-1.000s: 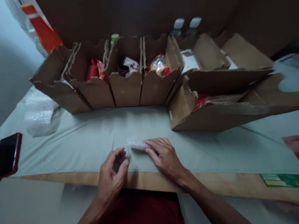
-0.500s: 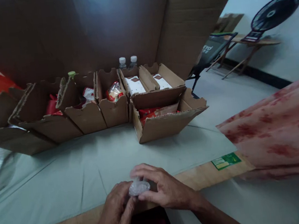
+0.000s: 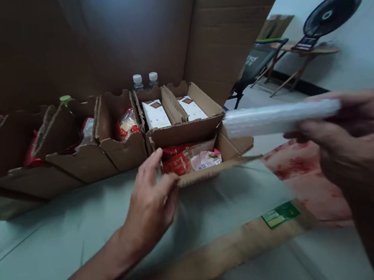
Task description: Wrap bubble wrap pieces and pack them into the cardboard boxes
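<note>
My right hand (image 3: 353, 137) is raised at the right, its thumb and fingers closed on a long, narrow bubble-wrapped packet (image 3: 273, 119). Motion blurs it, and what the wrap contains is hidden. My left hand (image 3: 152, 194) grips the left front corner of the small front cardboard box (image 3: 208, 173). Inside that box lie red packets (image 3: 178, 163) and a pale packet with pink marks (image 3: 206, 159).
Cardboard bins in a row hold white boxes (image 3: 156, 114), a red and clear packet (image 3: 128, 124) and other goods. Two bottles (image 3: 153, 78) stand behind, before a tall cardboard screen (image 3: 110, 40). A fan (image 3: 327, 14) is on a wooden stand at right.
My hands have parted from the table edge. The right lifted the bubble-wrapped packet to the right; the left reached the front box, whose front now leans outward. The view shifted slightly.
</note>
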Demonstrator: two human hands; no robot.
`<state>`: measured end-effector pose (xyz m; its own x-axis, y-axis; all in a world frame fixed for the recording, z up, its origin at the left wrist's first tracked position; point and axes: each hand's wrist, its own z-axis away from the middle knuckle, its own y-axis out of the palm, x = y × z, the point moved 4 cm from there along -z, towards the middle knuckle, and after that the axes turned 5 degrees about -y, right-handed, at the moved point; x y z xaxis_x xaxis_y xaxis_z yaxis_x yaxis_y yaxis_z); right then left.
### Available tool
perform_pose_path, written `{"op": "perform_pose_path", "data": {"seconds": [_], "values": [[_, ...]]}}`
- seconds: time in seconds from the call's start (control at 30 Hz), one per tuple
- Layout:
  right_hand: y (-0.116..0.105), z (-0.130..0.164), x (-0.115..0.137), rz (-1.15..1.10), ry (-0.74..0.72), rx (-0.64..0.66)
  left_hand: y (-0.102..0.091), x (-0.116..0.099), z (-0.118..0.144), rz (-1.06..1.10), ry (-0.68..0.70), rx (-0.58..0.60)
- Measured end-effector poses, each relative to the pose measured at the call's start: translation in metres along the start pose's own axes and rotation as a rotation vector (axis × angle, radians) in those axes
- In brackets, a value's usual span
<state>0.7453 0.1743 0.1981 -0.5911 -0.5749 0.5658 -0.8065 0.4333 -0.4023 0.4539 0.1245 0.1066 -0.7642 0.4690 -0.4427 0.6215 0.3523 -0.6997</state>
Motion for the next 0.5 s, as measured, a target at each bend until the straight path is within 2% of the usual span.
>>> {"op": "perform_pose_path", "data": {"seconds": [0.07, 0.13, 0.17, 0.23, 0.37, 0.43, 0.5], "values": [[0.014, -0.017, -0.012, 0.12, -0.074, 0.242, 0.011, -0.003, 0.007, 0.027, -0.007, 0.009], [0.031, -0.025, -0.021, 0.195, -0.192, 0.543, 0.014, -0.004, 0.014, 0.058, -0.02, 0.011], [0.038, -0.026, -0.023, 0.198, -0.242, 0.65, 0.015, -0.003, 0.016, 0.073, -0.029, 0.013], [0.047, -0.03, -0.021, 0.178, -0.28, 0.723, 0.015, 0.0, 0.016, 0.097, -0.043, 0.022], [0.078, -0.035, -0.001, 0.059, -0.245, 0.714, 0.015, 0.003, 0.013, 0.114, -0.055, 0.036], [0.106, -0.032, 0.01, -0.008, -0.239, 0.832, 0.015, 0.003, 0.012, 0.119, -0.047, 0.043], [0.137, -0.023, 0.017, 0.013, -0.245, 1.033, 0.014, 0.003, 0.011, 0.123, -0.037, 0.041]]}}
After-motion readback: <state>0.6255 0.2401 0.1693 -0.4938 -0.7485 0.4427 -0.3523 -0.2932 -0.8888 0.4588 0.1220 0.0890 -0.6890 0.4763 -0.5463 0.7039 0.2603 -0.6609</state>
